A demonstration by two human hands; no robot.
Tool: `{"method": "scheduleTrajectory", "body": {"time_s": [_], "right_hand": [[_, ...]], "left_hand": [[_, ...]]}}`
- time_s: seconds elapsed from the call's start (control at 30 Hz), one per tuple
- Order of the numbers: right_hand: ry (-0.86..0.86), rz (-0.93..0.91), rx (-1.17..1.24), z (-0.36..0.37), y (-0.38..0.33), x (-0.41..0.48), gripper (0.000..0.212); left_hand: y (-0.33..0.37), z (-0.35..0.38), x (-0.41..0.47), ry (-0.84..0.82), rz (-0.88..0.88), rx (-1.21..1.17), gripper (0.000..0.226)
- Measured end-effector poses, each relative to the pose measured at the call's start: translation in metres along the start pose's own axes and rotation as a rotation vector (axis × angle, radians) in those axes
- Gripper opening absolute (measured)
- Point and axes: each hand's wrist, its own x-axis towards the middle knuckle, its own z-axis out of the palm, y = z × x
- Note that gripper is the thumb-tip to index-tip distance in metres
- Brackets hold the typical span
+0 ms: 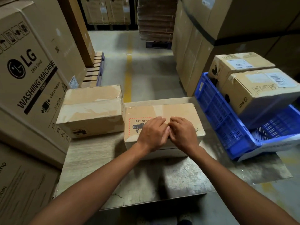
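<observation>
Two grips meet side by side on the cardboard box with the UN 3481 label, which lies on the table. The left grip and right grip curl their fingers onto its top; whether they pinch anything cannot be told. A blue crate stands to the right.

Taped carton just left of the fingers; blue crate with PICO carton to their right; LG box far left.
</observation>
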Motion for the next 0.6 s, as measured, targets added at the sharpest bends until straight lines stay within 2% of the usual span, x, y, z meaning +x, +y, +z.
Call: {"method": "scheduleTrajectory", "body": {"time_s": [0.07,0.17,0.3,0.5,0.6], "right_hand": [[0.039,-0.005,-0.022,0.007,0.001,-0.020,0.033],[0.009,0.026,-0.031,0.016,0.001,-0.027,0.037],[-0.022,-0.042,-0.004,0.008,0.008,-0.024,0.039],[-0.024,0.107,-0.135,-0.011,0.028,-0.037,0.028],[0.041,0.119,-0.159,-0.007,0.036,-0.045,0.029]], "left_hand": [[0.001,0.000,-0.005,0.016,0.029,0.023,0.023],[0.005,0.000,0.000,-0.008,0.002,0.038,0.021],[0.007,-0.002,0.011,-0.071,-0.011,0.072,0.019],[0.025,0.011,0.021,-0.241,0.083,0.039,0.044],[0.043,0.018,0.022,-0.352,-0.035,0.047,0.052]]}}
